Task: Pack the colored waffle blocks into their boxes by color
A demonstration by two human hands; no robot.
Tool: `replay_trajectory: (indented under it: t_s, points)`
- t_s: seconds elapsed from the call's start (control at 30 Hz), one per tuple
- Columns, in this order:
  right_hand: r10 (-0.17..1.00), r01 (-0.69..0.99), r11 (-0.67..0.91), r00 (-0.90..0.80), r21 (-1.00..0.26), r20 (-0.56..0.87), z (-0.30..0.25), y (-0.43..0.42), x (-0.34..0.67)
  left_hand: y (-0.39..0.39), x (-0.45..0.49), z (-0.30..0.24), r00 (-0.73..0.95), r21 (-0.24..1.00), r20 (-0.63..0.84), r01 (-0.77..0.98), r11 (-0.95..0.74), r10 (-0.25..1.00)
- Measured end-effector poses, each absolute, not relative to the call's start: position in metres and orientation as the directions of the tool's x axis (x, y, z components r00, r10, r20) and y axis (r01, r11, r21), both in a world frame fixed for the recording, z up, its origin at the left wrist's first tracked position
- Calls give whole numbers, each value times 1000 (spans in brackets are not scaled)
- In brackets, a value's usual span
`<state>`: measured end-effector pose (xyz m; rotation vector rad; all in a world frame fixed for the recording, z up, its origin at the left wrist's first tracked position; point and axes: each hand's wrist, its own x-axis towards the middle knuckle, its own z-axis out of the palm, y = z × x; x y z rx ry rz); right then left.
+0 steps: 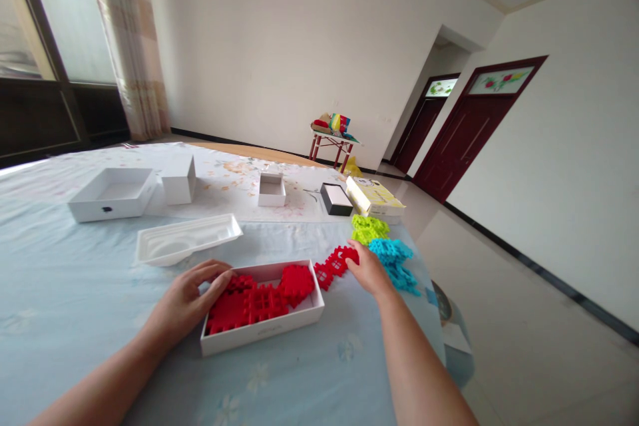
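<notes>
A shallow white box (264, 331) sits on the table in front of me, holding several flat red interlocking plastic blocks (267, 303). My left hand (192, 293) grips the box at its far left corner, its fingers curled and the thumb reaching over the red blocks. To the right of the box, my right hand (367, 267) pinches a red lattice block (344, 256) between thumb and fingers. A second red block (324, 274) lies against it by the box's right end. Just beyond that hand are piles of lime-green blocks (369, 229) and blue blocks (394, 259).
A white plastic tray (187, 239) lies behind the box. Farther back stand a large white box (112, 196), a white upright box (180, 181), a small open box (272, 196), a black-edged box (336, 200) and a yellow box (375, 196). The table's edge curves along the right.
</notes>
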<state>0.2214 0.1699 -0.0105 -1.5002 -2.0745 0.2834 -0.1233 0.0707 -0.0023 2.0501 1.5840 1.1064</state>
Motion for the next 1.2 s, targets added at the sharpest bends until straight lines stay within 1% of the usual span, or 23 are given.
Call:
replay_trajectory:
  t_s: [0.1,0.27,0.33,0.53,0.77,1.0,1.2]
  points:
    - [920,805,360,-222,-471,324,-11,171,222,71,-123,-2,78,665,376,671,-327,923]
    - [886,794,369,-142,-483,442,-11,185,212,72,-123,-2,70,667,379,670,-325,923]
    - [878,787,370,-123,-493,463,-10,192,204,72,-122,-2,66,670,376,670,-320,924]
    - [908,790,338,-131,-512,398,-17,205,194,71,-122,-1,65,673,385,662,-328,921]
    - [912,756,306,-59,-578,405,-33,208,199,72,-123,-5,54,668,402,665,-333,914]
    - [895,722,364,-97,-588,435,-36,211,191,72,-122,-4,62,679,393,654,-335,917]
    - [894,696,395,-142,-600,425,-35,208,190,71,-123,-4,58,677,393,657,-331,918]
